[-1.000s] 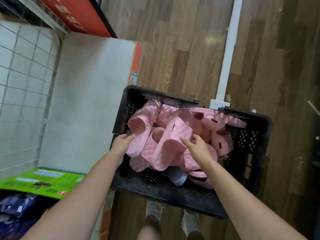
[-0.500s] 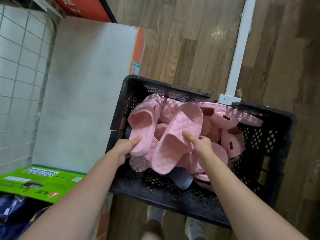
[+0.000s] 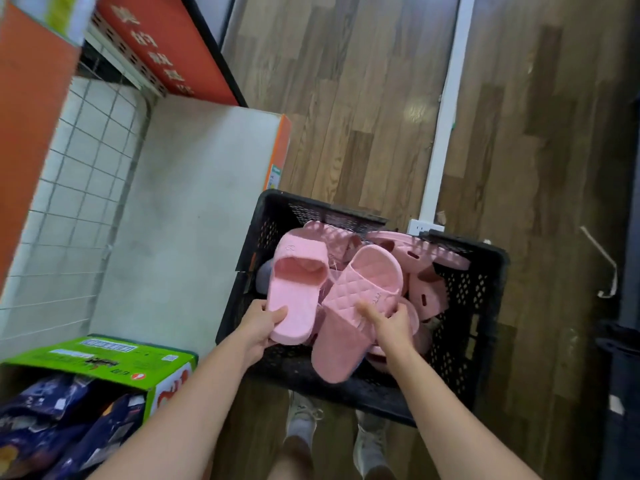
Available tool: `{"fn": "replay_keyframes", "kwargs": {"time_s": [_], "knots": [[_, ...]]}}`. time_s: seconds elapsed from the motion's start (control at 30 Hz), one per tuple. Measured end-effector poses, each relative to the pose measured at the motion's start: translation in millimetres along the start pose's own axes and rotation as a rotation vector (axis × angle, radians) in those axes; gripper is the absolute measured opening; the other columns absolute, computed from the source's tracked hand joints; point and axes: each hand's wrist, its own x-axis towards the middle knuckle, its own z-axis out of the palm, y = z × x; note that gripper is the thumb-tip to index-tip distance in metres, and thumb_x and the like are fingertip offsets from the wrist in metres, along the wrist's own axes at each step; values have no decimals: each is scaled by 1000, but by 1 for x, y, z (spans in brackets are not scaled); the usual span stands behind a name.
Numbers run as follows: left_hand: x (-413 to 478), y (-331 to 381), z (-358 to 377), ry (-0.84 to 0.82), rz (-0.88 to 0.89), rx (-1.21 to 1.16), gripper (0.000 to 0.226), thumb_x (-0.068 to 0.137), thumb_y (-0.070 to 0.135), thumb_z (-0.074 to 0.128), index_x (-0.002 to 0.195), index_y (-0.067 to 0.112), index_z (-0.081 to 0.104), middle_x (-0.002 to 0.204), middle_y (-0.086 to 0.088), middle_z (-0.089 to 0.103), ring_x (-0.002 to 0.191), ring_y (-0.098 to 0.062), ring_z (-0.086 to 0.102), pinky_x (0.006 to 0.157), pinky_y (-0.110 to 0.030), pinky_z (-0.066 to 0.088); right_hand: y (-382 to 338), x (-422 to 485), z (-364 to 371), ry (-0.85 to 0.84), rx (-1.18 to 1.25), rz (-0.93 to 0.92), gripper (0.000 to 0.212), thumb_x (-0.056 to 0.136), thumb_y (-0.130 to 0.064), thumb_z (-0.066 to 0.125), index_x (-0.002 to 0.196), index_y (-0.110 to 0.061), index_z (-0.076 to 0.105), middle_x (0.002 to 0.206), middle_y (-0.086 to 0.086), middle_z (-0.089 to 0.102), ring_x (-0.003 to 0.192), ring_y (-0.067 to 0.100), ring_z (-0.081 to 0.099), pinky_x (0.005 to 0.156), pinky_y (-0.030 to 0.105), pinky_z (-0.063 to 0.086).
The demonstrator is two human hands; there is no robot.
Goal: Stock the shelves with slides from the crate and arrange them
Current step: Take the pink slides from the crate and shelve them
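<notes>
Both slides now lifted clear of crate [image 3: 485, 306] pile: left hand [image 3: 258, 327] fingers clamped on smooth slide [image 3: 298, 289], right hand [image 3: 391, 323] fingers on quilted slide [image 3: 356, 306]. Shelf [image 3: 194, 209] next.

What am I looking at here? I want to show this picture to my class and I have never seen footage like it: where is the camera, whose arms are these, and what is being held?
The camera sits on a person's head and looks forward and down, so the two bare arms reaching in from the bottom are the wearer's own; their shoes show on the wooden floor below. No machine is involved.

In front of them stands a black plastic crate heaped with pink slides. The left hand grips a smooth pink slide by its heel end. The right hand has its fingers on a quilted pink slide, at its strap.

To the left is a pale grey shelf board with a wire grid beside it, and a green carton near the bottom left corner.
</notes>
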Motion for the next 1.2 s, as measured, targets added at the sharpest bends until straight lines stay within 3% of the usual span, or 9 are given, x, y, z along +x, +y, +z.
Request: {"fn": "replay_keyframes", "kwargs": {"time_s": [0.17,0.33,0.47,0.57,0.7,0.83,0.97,1.07,1.2], "knots": [[-78,-1,-2,-16,133,51,17,93,9,53,109,8,47,98,-5,60,84,-17,57,65,-30,48,-27,-49,-51,-2,-123,-160,53,68,-38,80,99,-14,45,102,5,58,92,23,58,83,45,51],[-155,7,-9,-32,230,-34,14,92,9,55,104,11,49,103,-9,62,87,-19,59,64,-29,46,-61,-111,-96,-22,-105,-336,57,69,-37,79,115,-22,48,108,-5,59,97,12,58,71,24,48],[-214,22,-15,-58,349,-43,12,90,10,57,94,19,50,101,-9,63,90,-23,60,68,-32,46,-84,-167,-125,-7,-98,-443,65,69,-41,77,124,-25,45,118,-8,56,106,12,55,85,35,51],[-262,33,-18,-77,448,-62,23,79,16,67,93,17,50,98,-10,64,83,-22,61,61,-26,47,-98,-211,-147,-6,-61,-491,73,69,-42,77,130,-22,43,124,-7,53,112,16,54,91,41,50],[-326,42,-21,-99,555,-27,15,88,4,57,95,15,50,97,-10,65,81,-22,61,52,-17,46,-109,-268,-181,-42,32,-572,56,71,-35,76,116,-31,43,106,-18,54,99,6,55,74,24,51],[-385,49,-25,-167,639,-14,16,89,7,56,103,8,51,103,-12,64,81,-17,62,52,-15,47,-115,-323,-218,-42,89,-685,50,69,-31,78,107,-37,47,102,-20,57,93,3,59,57,11,48],[-433,56,-25,-254,728,-2,19,87,12,62,103,11,51,107,-11,64,81,-17,61,58,-19,47,-117,-368,-256,-23,145,-778,46,63,-32,80,98,-41,51,94,-22,63,86,-2,62,57,11,50],[-466,67,-22,-321,827,26,36,71,24,65,101,11,51,107,-21,61,78,-23,55,54,-22,43,-117,-397,-281,15,208,-822,47,62,-30,80,98,-40,52,93,-20,65,85,1,64,59,15,51],[-495,85,-14,-426,956,62,47,61,30,70,101,11,52,101,-15,59,77,-9,59,57,-14,45,-118,-428,-305,100,269,-884,45,67,-21,79,103,-34,55,96,-14,67,85,3,64,61,18,53]]}}
